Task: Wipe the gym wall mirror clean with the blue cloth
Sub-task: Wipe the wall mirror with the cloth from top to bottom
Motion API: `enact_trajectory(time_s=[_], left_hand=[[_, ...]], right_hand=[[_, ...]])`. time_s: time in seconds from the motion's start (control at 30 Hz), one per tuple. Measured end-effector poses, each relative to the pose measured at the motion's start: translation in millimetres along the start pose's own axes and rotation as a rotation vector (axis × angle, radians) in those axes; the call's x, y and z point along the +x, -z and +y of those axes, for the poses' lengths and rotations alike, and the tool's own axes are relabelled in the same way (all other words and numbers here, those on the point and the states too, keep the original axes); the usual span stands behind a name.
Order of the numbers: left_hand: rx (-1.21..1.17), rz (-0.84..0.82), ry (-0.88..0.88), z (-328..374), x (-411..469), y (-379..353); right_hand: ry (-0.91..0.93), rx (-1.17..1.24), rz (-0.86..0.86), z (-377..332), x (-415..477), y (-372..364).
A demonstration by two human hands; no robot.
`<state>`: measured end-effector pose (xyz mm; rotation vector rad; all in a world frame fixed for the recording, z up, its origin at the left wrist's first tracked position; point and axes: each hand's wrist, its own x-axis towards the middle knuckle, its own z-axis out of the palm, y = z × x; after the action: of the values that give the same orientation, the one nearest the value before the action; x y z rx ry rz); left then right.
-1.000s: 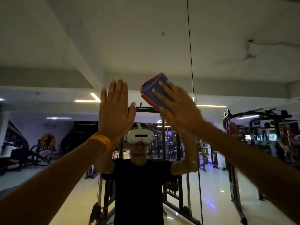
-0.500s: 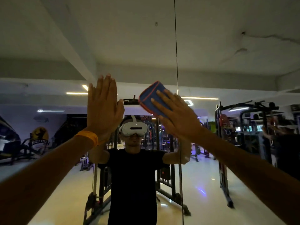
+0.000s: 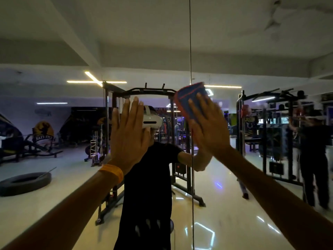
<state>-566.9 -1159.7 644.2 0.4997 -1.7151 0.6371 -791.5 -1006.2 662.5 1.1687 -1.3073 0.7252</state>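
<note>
Blue with a red hem: folded cloth (image 3: pixel 191 103), pressed flat to the gym wall mirror (image 3: pixel 252 42) under the straight, spread fingers of the right hand (image 3: pixel 209 130), at 1 o'clock from the middle of the view, edges blurred. At 9 o'clock from it, left hand (image 3: pixel 129 136), raised flat toward the glass, fingers straight and together, holding nothing; contact with the glass not clear. Orange wristband (image 3: pixel 112 173) on that wrist. Thin vertical seam (image 3: pixel 190 51) from 12 to 6 o'clock behind the cloth. Reflected at 8 o'clock: black tyre (image 3: pixel 25 183) on pale floor (image 3: pixel 225 204).
</note>
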Motion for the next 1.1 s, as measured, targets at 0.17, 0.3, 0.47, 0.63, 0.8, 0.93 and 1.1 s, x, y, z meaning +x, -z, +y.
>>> enact_trajectory(time_s=[0.17, 0.3, 0.47, 0.63, 0.8, 0.93, 1.1], left_hand=[[0.051, -0.012, -0.01, 0, -2, -2], [0.036, -0.013, -0.009, -1, -3, -1], [0.065, -0.05, -0.003, 1, -2, 0], [0.064, -0.045, -0.001, 2, -2, 1], [0.054, -0.025, -0.017, 0, -2, 0], [0.053, -0.03, -0.014, 0, -3, 0], [0.054, -0.035, -0.021, 1, -1, 3]], right_hand=[[-0.309, -0.014, 0.113, -14, -21, -12], [0.188, 0.016, -0.075, -40, -77, -12], [-0.066, -0.017, 0.049, 57, -26, 10], [-0.149, 0.004, 0.038, -24, -52, -18], [0.111, 0.015, -0.011, 18, -35, -6], [-0.365, -0.016, 0.14, 41, -2, -6], [0.137, -0.01, -0.07, -26, -51, -15]])
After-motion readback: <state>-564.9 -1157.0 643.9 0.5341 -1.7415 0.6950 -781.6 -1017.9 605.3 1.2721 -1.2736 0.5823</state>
